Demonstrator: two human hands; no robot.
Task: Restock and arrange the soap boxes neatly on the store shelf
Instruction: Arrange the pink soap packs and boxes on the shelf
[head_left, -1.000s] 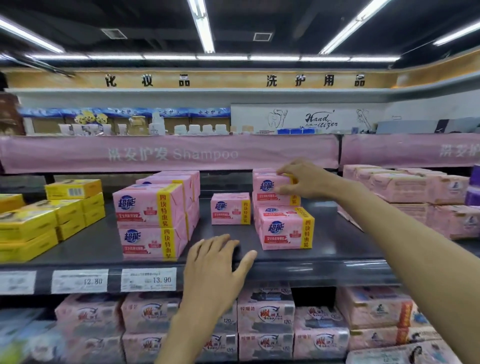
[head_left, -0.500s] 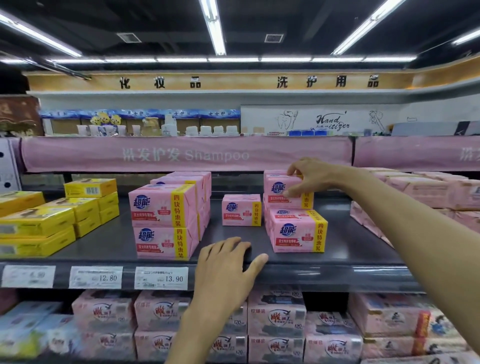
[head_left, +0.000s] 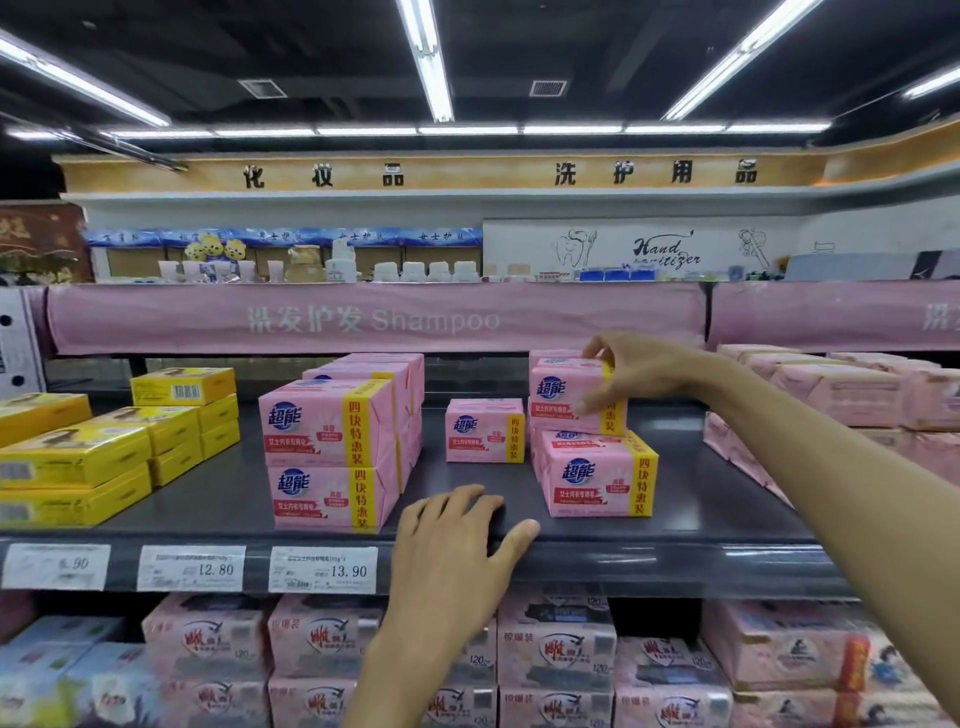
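Centre lane: bare dark grey metal shelf (head_left: 727, 499), 12 o'clock from the left hand (head_left: 457, 551), ends at a lone pink cardboard soap box (head_left: 484, 430).
10 o'clock: two-high stack of pink soap boxes (head_left: 327, 457) walls it.
1 o'clock: second pink stack (head_left: 597, 475); right hand (head_left: 639, 371) grips its top box (head_left: 563, 392).

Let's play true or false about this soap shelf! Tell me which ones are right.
1. The right hand grips the top pink box of a stack. True.
2. The left hand holds a soap box. False: it rests flat on the shelf edge and holds nothing.
3. The yellow boxes sit at the shelf's right end. False: they are at its left end.
4. One price tag reads 13.90. True.
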